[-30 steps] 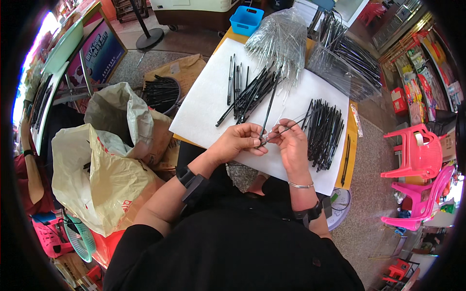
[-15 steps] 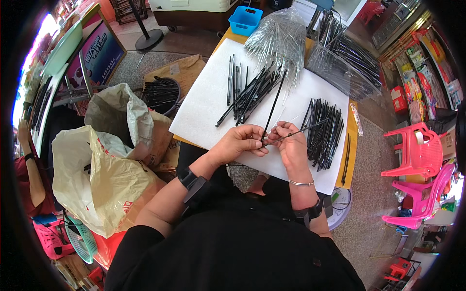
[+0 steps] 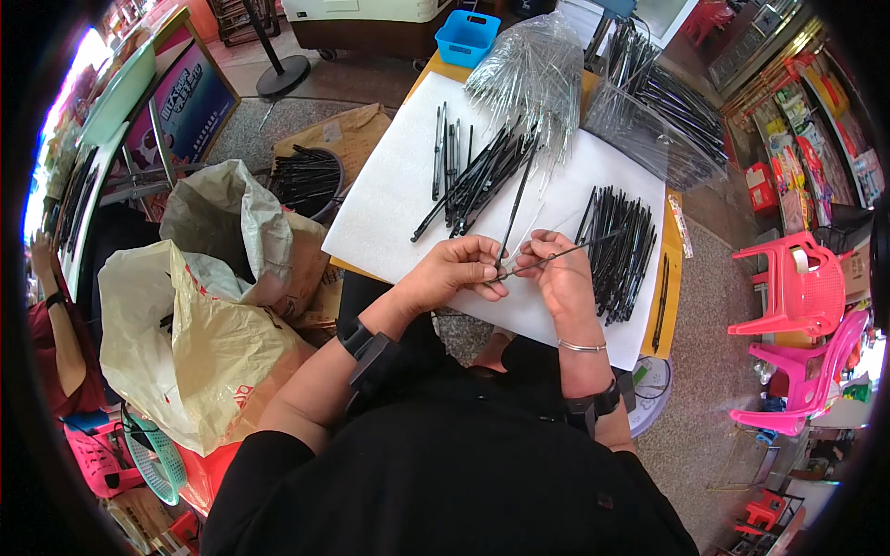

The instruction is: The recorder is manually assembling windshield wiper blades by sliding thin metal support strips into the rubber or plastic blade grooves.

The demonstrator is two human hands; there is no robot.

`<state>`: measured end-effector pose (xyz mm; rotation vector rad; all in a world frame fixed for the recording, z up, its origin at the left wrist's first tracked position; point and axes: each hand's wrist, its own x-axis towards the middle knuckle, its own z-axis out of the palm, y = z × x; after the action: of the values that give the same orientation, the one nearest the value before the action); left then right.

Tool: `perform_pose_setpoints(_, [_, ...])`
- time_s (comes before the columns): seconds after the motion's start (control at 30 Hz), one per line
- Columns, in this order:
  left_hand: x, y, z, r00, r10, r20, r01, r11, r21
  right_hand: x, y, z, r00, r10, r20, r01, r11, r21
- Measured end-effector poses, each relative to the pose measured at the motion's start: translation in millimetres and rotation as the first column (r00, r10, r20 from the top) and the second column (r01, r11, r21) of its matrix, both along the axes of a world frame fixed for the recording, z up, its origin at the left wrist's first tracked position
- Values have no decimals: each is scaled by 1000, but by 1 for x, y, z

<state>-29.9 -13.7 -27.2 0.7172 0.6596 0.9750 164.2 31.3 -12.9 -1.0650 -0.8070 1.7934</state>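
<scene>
My left hand is closed, its thumb and fingers pinching the lower end of a long thin black rod that points up and away. A second thin black rod runs slantwise from those fingertips across my right hand. The right hand's thumb and forefinger are pinched on it, palm turned up. A pale thin wire shows just beyond the right fingertips; whether it is held I cannot tell. A loose pile of black rods lies beyond my left hand, and a neater stack sits right of my right hand.
Silver wires fill a clear plastic bag on the white-covered table. Beside it are a blue basket and more bagged black rods. Open sacks stand at left; pink chairs at right. Another person's arm shows far left.
My hands have drawn slightly apart, the right one shifting a little to the right. The upright rod in my left hand has tipped slightly and moved left.
</scene>
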Motion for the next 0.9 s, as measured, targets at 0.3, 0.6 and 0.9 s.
perform_pose_setpoints(0.3, [0,0,3,1000,-1,-10,1,1000,-14,-3,0,3,999,25,-32,-25,1000,4])
perform_pose_setpoints(0.6, [0,-1,5,1000,-5,-17,5,1000,2,-4,1,-1,999,14,-36,-14,1000,-21])
perform_pose_setpoints(0.9, [0,-1,3,1000,-12,-12,12,1000,21,-6,0,2,999,24,-39,-24,999,-21])
